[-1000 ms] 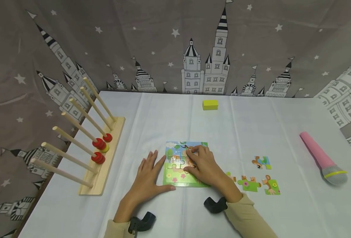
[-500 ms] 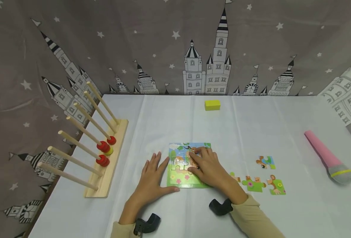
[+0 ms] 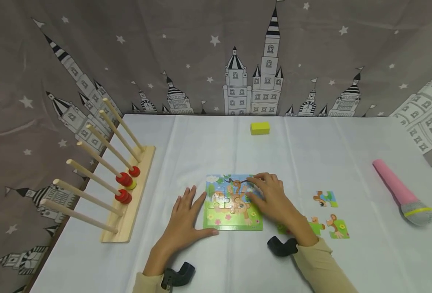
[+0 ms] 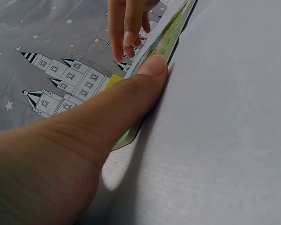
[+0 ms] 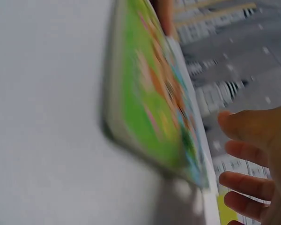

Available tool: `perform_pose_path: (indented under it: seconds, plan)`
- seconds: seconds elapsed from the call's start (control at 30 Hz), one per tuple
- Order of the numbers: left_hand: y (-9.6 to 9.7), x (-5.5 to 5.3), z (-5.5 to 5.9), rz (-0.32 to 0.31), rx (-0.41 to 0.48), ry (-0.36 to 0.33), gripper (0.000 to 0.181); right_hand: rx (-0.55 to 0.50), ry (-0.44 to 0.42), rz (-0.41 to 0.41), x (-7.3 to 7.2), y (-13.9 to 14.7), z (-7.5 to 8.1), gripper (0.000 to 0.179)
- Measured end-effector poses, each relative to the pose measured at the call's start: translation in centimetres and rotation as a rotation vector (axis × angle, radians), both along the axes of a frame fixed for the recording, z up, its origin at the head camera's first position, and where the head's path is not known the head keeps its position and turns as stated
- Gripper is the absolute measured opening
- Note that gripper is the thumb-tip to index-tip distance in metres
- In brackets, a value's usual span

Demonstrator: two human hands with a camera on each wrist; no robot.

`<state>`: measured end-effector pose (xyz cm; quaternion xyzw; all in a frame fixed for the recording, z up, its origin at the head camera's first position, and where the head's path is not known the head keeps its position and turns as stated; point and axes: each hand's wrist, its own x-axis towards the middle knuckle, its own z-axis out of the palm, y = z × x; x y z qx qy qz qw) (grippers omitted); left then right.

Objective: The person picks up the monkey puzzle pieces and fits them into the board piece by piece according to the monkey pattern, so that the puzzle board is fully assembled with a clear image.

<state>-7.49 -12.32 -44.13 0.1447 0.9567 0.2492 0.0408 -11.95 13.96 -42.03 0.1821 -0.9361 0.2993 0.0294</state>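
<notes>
A jigsaw puzzle (image 3: 234,207) in a green-bordered tray, showing a brown cartoon animal with flowers, lies on the white table. My left hand (image 3: 183,224) rests flat at its left side, fingers spread; in the left wrist view its thumb (image 4: 152,70) lies against the tray's edge. Over the tray's upper right corner is my right hand (image 3: 272,201), fingers loosely bent. The right wrist view shows that hand (image 5: 264,154) with nothing between thumb and fingers. Loose puzzle pieces (image 3: 325,198) (image 3: 339,228) lie to the right, some partly hidden by the right forearm.
At the left stands a wooden peg rack (image 3: 137,191) with red and yellow rings on some pegs. A yellow block (image 3: 260,128) sits near the back edge. A pink toy microphone (image 3: 399,189) lies at the far right. Behind the table hangs a castle-print cloth (image 3: 194,24).
My right hand has lifted from the puzzle's middle and moved right, uncovering more of the animal picture. The left hand keeps its place beside the tray.
</notes>
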Motion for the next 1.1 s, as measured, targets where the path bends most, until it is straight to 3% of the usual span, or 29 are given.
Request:
perform_pose_path:
  seconds: [0.17,0.37,0.57,0.77,0.9,1.1]
  plan:
    - [-0.1,0.0,0.0,0.013,-0.003,0.016,0.104,-0.022,0.018,-0.082,-0.4,3.4,0.2,0.04]
    - [0.5,0.2,-0.2,0.015,0.029,-0.008,0.103,-0.031,0.026,-0.207,0.1,9.0,0.6,0.035]
    - [0.8,0.4,-0.2,0.017,0.048,-0.036,0.104,-0.019,-0.059,-0.358,1.5,13.7,1.3,0.04]
    - [0.7,0.3,0.0,0.013,0.044,-0.029,0.103,0.025,-0.197,-0.487,2.4,16.4,1.0,0.049]
    - [0.6,0.3,0.0,0.011,0.034,-0.034,0.103,0.035,-0.251,-0.523,2.7,17.2,0.7,0.051]
    - [0.3,0.1,0.3,0.013,0.021,-0.034,0.104,0.008,-0.258,-0.491,2.9,17.3,0.4,0.051]
